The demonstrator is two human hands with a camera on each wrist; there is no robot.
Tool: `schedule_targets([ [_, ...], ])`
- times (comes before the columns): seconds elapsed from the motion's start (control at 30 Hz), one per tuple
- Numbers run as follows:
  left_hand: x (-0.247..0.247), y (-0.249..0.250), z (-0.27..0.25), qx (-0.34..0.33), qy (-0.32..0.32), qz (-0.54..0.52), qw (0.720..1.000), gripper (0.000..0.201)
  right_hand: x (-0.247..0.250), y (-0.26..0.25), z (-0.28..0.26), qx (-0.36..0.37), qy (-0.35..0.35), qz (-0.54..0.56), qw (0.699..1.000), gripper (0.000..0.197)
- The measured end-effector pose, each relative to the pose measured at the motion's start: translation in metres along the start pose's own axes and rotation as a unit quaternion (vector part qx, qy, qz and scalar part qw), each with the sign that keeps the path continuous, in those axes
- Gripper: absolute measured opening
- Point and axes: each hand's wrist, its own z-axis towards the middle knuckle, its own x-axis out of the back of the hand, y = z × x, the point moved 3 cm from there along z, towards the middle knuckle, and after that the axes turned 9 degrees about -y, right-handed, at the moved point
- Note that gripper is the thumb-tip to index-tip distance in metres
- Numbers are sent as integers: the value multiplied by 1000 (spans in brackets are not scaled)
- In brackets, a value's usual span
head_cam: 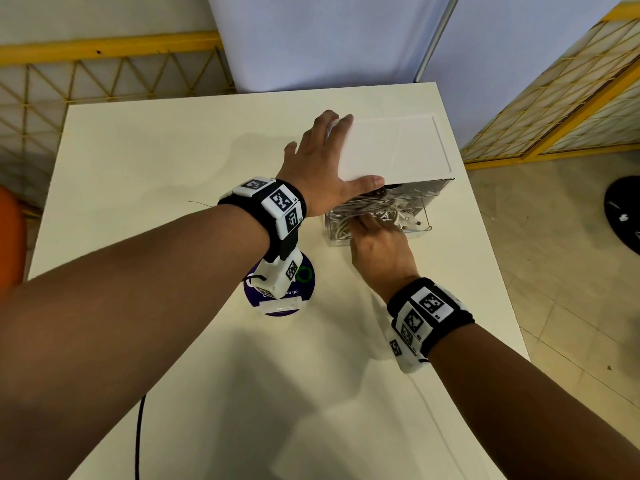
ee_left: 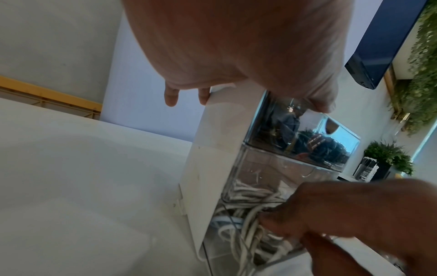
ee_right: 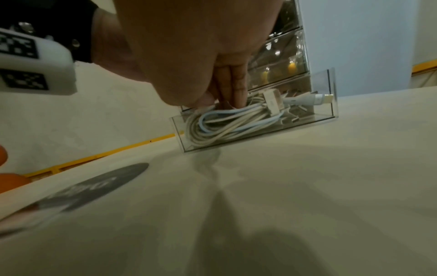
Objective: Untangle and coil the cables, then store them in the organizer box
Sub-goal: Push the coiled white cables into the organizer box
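The white organizer box (head_cam: 401, 147) stands at the table's far right. Its clear bottom drawer (head_cam: 424, 227) is pulled out toward me. Coiled white cables (head_cam: 391, 214) lie inside the drawer, also seen as cables (ee_right: 224, 127) with a white connector (ee_right: 307, 98) on top. My left hand (head_cam: 322, 157) lies flat on the box's top left, fingers spread and thumb along the front edge. My right hand (head_cam: 367, 225) reaches into the drawer. Its fingers (ee_right: 234, 87) point straight down and press on the cables. The box's white side (ee_left: 212, 149) shows in the left wrist view.
A round purple sticker (head_cam: 280, 292) lies on the white table (head_cam: 156, 168) near my left wrist. A black cord (head_cam: 138, 434) hangs at the front edge. The table's right edge runs close beside the box. An orange seat (head_cam: 10, 237) is at far left.
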Motion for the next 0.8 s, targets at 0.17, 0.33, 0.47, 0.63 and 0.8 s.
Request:
schedule_targets([
  [0.17,0,0,0,-1,0,1,1000,118,-11,0,-16,13,-27,-20,999,47],
  [0.33,0,1,-1,-7,8,-5,1000,117,-10,9,-10,31,-3,-43,999,50],
  [0.47,1,1,-1,-8,7,-2,1000,117,-9,13,-9,20,14,-103,994,48],
  [0.63,1,1,-1,-6,8,-2,1000,117,-10,15,-11,6,52,-76,996,47],
  [0.8,1,1,-1,-9,11,-2,1000,117,-12,11,-12,25,49,-55,997,51],
])
